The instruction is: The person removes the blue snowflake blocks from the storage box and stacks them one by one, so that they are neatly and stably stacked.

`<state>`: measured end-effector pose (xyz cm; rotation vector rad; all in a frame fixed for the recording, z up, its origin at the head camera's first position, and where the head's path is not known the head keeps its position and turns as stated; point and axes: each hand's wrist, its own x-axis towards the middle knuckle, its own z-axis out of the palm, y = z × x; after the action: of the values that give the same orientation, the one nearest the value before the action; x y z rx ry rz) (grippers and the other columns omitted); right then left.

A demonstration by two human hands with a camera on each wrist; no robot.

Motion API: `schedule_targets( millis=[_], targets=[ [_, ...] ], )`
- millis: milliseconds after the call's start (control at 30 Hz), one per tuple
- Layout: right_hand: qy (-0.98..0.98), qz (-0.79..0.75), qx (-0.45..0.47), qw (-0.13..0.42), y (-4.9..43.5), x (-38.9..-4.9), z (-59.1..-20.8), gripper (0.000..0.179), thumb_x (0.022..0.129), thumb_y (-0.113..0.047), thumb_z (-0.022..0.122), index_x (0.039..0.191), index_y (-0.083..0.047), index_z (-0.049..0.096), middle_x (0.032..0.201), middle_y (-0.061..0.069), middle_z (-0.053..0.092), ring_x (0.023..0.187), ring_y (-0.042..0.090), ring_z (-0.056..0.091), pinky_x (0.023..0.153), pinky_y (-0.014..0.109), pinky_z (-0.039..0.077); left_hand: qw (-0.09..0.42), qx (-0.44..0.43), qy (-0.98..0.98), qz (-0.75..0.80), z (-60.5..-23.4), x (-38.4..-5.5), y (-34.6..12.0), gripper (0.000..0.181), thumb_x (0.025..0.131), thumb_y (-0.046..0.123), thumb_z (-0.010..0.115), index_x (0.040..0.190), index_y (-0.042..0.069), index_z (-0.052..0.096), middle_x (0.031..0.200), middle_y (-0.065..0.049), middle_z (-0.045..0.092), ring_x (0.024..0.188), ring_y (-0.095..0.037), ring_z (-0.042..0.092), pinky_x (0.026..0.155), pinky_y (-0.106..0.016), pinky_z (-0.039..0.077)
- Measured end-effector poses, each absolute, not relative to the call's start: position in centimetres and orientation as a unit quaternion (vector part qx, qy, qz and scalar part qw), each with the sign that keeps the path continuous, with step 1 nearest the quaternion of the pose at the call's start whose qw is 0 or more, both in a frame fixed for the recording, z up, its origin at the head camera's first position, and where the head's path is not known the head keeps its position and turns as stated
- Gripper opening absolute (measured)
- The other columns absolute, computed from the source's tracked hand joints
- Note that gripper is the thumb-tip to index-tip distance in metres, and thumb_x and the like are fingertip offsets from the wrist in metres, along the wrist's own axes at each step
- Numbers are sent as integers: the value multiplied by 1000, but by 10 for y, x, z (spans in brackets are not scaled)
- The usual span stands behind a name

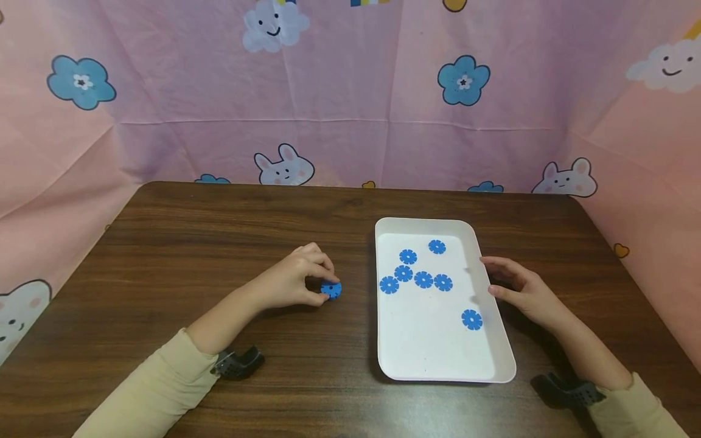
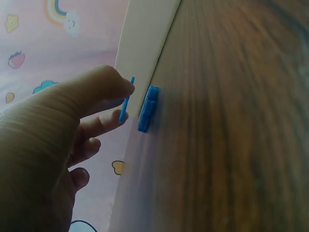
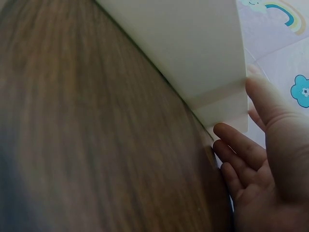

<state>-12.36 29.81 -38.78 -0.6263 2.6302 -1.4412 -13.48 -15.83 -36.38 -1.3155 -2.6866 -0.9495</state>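
Blue disc (image 2: pixel 124 110): pinched roughly level by left hand (image 1: pixel 296 277); blue stack (image 2: pixel 147 110) sited just beneath those fingertips. White tray (image 1: pixel 438 356): placed rightward of them, wall touched by right hand (image 1: pixel 524 293), fingers parted.

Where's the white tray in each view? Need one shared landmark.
Head: white tray right of centre, seen from above.
Left wrist: upper middle, only its pale outer side.
Right wrist: upper middle, outer side again.
Shared landmark: brown wooden table, in all three.
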Motion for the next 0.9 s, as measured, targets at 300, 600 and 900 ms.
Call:
schedule_targets(
  millis=[300, 600, 900],
  targets=[
    [857, -470, -206, 39, 297, -123, -387, 49, 91, -5, 63, 136, 0, 45, 130, 24, 50, 108, -3, 52, 85, 19, 44, -7, -420, -855, -305, -366, -137, -160, 19, 75, 15, 81, 94, 13, 77, 96, 12, 61, 91, -10, 43, 78, -34, 38],
    [856, -471, -207, 38, 298, -123, -388, 49, 91, -4, 63, 137, -1, 45, 130, 24, 51, 108, -2, 52, 85, 19, 44, -15, -418, -859, -296, -369, -139, -160, 19, 75, 15, 80, 94, 15, 77, 96, 14, 61, 91, -9, 43, 81, -35, 37],
    [851, -479, -211, 45, 299, -124, -388, 49, 91, -2, 62, 137, 0, 45, 128, 22, 52, 107, -1, 52, 85, 18, 44, -13, -420, -860, -289, -369, -139, -159, 19, 75, 16, 80, 94, 15, 78, 96, 15, 61, 91, -8, 42, 81, -36, 35]
  ],
)
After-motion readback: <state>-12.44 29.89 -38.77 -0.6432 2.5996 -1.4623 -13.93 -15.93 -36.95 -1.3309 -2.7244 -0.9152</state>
